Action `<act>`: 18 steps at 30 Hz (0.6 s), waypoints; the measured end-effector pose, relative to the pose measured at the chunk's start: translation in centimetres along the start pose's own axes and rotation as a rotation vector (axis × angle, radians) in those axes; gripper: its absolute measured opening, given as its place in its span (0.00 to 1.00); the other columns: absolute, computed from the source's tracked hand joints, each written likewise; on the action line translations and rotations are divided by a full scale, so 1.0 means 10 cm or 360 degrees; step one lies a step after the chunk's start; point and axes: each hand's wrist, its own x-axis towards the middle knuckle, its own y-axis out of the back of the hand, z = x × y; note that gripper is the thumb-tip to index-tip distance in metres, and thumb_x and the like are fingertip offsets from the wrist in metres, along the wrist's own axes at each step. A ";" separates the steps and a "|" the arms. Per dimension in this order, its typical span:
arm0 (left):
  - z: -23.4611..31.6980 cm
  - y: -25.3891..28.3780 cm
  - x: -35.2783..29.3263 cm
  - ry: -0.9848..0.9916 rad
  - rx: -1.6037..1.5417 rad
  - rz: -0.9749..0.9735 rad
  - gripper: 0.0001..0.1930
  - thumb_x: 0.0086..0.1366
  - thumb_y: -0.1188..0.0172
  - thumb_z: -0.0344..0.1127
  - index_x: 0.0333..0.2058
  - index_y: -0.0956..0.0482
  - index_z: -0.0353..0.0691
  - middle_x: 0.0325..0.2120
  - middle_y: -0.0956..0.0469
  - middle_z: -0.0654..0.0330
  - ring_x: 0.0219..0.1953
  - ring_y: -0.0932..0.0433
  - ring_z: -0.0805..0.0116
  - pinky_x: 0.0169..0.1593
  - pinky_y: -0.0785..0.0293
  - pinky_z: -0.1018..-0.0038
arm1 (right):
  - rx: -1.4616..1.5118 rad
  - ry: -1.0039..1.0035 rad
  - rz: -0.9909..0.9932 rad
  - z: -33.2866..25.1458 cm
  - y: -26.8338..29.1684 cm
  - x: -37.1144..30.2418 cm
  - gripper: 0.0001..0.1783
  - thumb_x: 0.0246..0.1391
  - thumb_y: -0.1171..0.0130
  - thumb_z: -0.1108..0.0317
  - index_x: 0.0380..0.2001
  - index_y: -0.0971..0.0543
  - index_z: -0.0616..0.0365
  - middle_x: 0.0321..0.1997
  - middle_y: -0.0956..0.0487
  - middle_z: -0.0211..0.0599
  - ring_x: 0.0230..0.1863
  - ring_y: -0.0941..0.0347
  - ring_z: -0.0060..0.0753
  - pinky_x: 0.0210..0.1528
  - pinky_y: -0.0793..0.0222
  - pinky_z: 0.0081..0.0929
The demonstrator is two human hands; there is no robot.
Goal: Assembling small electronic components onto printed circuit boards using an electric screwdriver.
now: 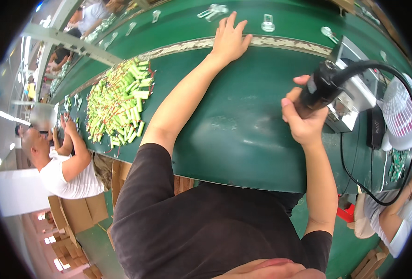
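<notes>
My left hand (pixel 229 42) reaches to the far side of the table, over the patterned strip (pixel 182 47) along the green conveyor belt (pixel 178 28). Its fingers are spread, with nothing in them. Just beyond the fingertips lies a small cluster of white and clear parts (pixel 213 12) on the belt. Closed around a black cylindrical hand tool (pixel 318 87) with a thick cable is my right hand (pixel 304 122), raised at the right of the table. The tool's working end is hidden, so its exact kind does not show.
Green-wrapped battery packs (pixel 117 102) with thin wires are heaped on the table at left. A metal box (pixel 348 109), a black adapter (pixel 376 128) and a white fan (pixel 399 111) stand at right, near the looping cable (pixel 403 76). Co-workers sit on both sides.
</notes>
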 end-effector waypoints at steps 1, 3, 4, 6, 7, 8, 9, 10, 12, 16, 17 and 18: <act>0.04 -0.06 0.04 -0.0021 -0.0028 -0.0003 0.26 0.62 0.34 0.46 0.56 0.22 0.40 0.62 0.34 0.40 0.61 0.33 0.38 0.62 0.31 0.52 | 0.0028 -0.0025 -0.0012 -0.01 -0.01 0.00 0.27 0.54 0.44 0.88 0.57 0.35 0.63 0.26 0.27 0.30 0.20 0.32 0.18 0.23 0.38 0.18; 0.09 -0.20 0.16 0.0050 -0.0401 -0.0083 0.23 0.61 0.33 0.42 0.53 0.20 0.40 0.57 0.29 0.44 0.59 0.31 0.42 0.59 0.28 0.55 | 0.0053 -0.0046 0.0000 -0.04 -0.02 0.02 0.27 0.54 0.44 0.88 0.57 0.35 0.62 0.25 0.27 0.29 0.20 0.32 0.17 0.22 0.38 0.18; 0.09 -0.25 0.25 0.0034 -0.0444 -0.0096 0.18 0.60 0.33 0.42 0.47 0.17 0.41 0.50 0.24 0.49 0.51 0.25 0.46 0.55 0.26 0.58 | 0.0019 -0.0025 -0.0001 -0.01 0.00 0.02 0.27 0.54 0.44 0.88 0.57 0.35 0.62 0.25 0.27 0.29 0.20 0.32 0.17 0.22 0.38 0.17; -0.03 -0.35 0.41 0.0198 -0.0571 -0.0266 0.15 0.59 0.32 0.41 0.42 0.16 0.42 0.47 0.23 0.51 0.46 0.22 0.49 0.50 0.23 0.58 | 0.0014 0.0014 -0.0001 0.00 -0.01 0.03 0.27 0.53 0.44 0.88 0.57 0.35 0.63 0.24 0.27 0.28 0.20 0.32 0.16 0.22 0.39 0.16; 0.00 -0.38 0.47 0.0239 -0.0502 -0.0288 0.14 0.58 0.32 0.41 0.42 0.17 0.45 0.45 0.22 0.53 0.44 0.21 0.49 0.48 0.23 0.57 | 0.0003 0.0015 0.0011 0.00 0.00 0.03 0.27 0.53 0.44 0.88 0.57 0.35 0.63 0.24 0.27 0.28 0.20 0.32 0.16 0.22 0.39 0.16; 0.03 -0.40 0.51 0.0231 -0.0513 -0.0288 0.14 0.58 0.32 0.41 0.42 0.17 0.45 0.45 0.22 0.53 0.44 0.21 0.49 0.48 0.23 0.57 | 0.0000 0.0039 0.0005 0.02 0.02 0.03 0.27 0.53 0.44 0.88 0.57 0.35 0.63 0.24 0.26 0.27 0.20 0.33 0.16 0.22 0.39 0.16; 0.07 -0.42 0.54 0.0227 -0.0494 -0.0238 0.16 0.58 0.31 0.41 0.44 0.18 0.46 0.44 0.22 0.53 0.45 0.21 0.49 0.48 0.23 0.57 | 0.0000 0.0063 -0.0005 0.02 0.02 0.03 0.27 0.53 0.44 0.88 0.57 0.35 0.63 0.24 0.26 0.27 0.19 0.33 0.15 0.22 0.40 0.16; 0.11 -0.43 0.56 0.0223 -0.0478 -0.0194 0.17 0.57 0.30 0.42 0.45 0.18 0.48 0.43 0.22 0.53 0.46 0.21 0.49 0.49 0.23 0.57 | 0.0023 0.0040 -0.0002 -0.02 0.01 0.04 0.27 0.53 0.44 0.88 0.56 0.34 0.63 0.24 0.27 0.26 0.19 0.33 0.15 0.22 0.40 0.16; 0.21 -0.44 0.60 0.0138 -0.0445 -0.0215 0.20 0.56 0.29 0.44 0.47 0.19 0.47 0.43 0.22 0.53 0.47 0.21 0.49 0.50 0.23 0.58 | 0.0042 0.0020 0.0016 -0.05 0.01 0.05 0.27 0.53 0.44 0.88 0.56 0.35 0.63 0.24 0.27 0.26 0.19 0.33 0.15 0.22 0.40 0.16; 0.11 -0.43 0.70 0.0158 -0.0431 -0.0239 0.20 0.57 0.28 0.45 0.43 0.20 0.41 0.41 0.20 0.51 0.48 0.21 0.49 0.51 0.23 0.58 | 0.0016 0.0015 0.0044 -0.06 -0.01 0.05 0.27 0.53 0.44 0.88 0.56 0.35 0.63 0.24 0.26 0.28 0.19 0.33 0.16 0.22 0.39 0.16; 0.09 -0.42 0.69 0.0172 -0.0437 -0.0201 0.19 0.57 0.29 0.45 0.42 0.20 0.40 0.39 0.19 0.51 0.47 0.20 0.49 0.51 0.23 0.58 | 0.0068 0.0024 0.0069 -0.09 -0.02 0.06 0.27 0.53 0.44 0.88 0.56 0.35 0.63 0.24 0.26 0.29 0.19 0.33 0.17 0.22 0.39 0.17; 0.06 -0.40 0.69 0.0222 -0.0407 -0.0191 0.13 0.56 0.33 0.36 0.39 0.21 0.39 0.36 0.20 0.50 0.44 0.20 0.48 0.48 0.23 0.57 | 0.0121 0.0033 0.0091 -0.15 -0.02 0.08 0.27 0.53 0.44 0.88 0.56 0.35 0.63 0.24 0.26 0.30 0.19 0.33 0.19 0.21 0.38 0.18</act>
